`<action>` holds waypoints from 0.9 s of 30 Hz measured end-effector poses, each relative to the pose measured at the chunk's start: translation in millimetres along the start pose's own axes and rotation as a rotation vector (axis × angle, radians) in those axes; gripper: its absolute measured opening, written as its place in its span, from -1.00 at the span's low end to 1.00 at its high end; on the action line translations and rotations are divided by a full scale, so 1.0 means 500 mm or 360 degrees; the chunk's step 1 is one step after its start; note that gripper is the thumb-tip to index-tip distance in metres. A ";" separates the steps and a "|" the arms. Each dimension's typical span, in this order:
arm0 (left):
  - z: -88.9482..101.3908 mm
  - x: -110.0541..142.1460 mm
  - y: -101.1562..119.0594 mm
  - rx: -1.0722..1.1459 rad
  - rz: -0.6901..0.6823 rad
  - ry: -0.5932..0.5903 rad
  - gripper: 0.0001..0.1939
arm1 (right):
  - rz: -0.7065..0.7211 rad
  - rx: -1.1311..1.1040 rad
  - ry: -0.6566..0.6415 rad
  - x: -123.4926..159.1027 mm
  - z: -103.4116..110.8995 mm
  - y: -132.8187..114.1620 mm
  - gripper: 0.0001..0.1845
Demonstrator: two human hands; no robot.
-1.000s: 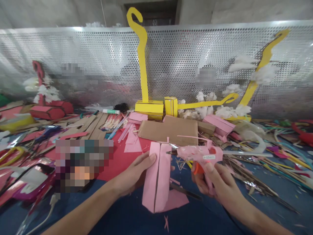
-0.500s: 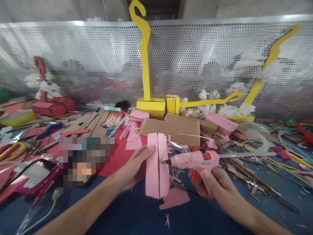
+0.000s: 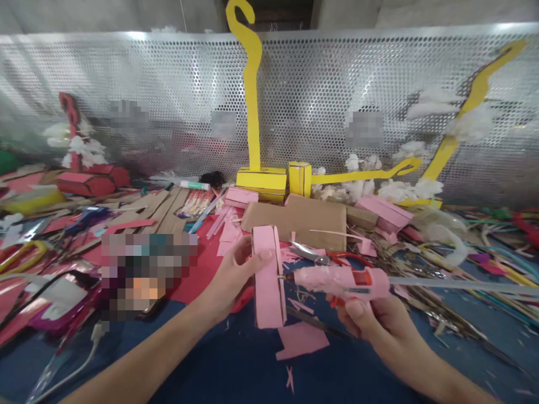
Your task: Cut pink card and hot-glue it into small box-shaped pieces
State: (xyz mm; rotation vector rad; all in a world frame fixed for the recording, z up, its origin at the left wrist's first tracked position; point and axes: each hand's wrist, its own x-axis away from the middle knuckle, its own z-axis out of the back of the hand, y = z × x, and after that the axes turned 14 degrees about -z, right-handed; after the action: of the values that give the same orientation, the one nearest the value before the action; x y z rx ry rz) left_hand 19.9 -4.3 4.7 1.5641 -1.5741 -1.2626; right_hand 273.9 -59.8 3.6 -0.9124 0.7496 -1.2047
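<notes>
My left hand (image 3: 242,266) grips a long pink box (image 3: 266,300) of paper-covered cardboard, thumb on its front face and fingers behind. The box stands nearly upright above the blue table. In my right hand (image 3: 370,322) is a pink hot glue gun (image 3: 337,280), held by its handle, with a clear glue stick (image 3: 446,284) sticking out of its back. Its metal nozzle points left and reaches the box's right-hand edge; whether it touches cannot be told. Below lies a pink paper scrap (image 3: 302,339). Pliers with red handles (image 3: 311,252) rest behind the glue gun.
Behind are a brown cardboard sheet (image 3: 314,219), pink boxes (image 3: 381,212), and yellow hook-shaped models (image 3: 261,179) before a perforated metal panel (image 3: 181,101). Red paper (image 3: 197,275) and cardboard strips lie left. Sticks, wire and scraps crowd the right. A white cable (image 3: 90,350) runs at lower left.
The pink box has turned in my left hand, so the dark seam moved from its middle to its right side. The glue gun has swung more level, and its glue stick now points straight right.
</notes>
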 end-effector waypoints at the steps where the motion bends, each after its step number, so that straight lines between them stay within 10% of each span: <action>1: 0.001 0.000 -0.002 -0.0011 -0.0024 0.0000 -0.42 | 0.0034 0.0045 0.0005 -0.001 0.000 -0.003 -0.40; 27: 0.004 -0.010 -0.018 -0.0419 -0.0314 0.0152 -0.41 | 0.1011 0.0940 0.0619 0.006 -0.002 -0.011 -0.88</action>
State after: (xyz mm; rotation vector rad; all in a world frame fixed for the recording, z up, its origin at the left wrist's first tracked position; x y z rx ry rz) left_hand 22.6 2.0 -3.2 1.6107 -1.1640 -1.4136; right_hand 271.2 -63.2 7.7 0.0665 0.8375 -0.9435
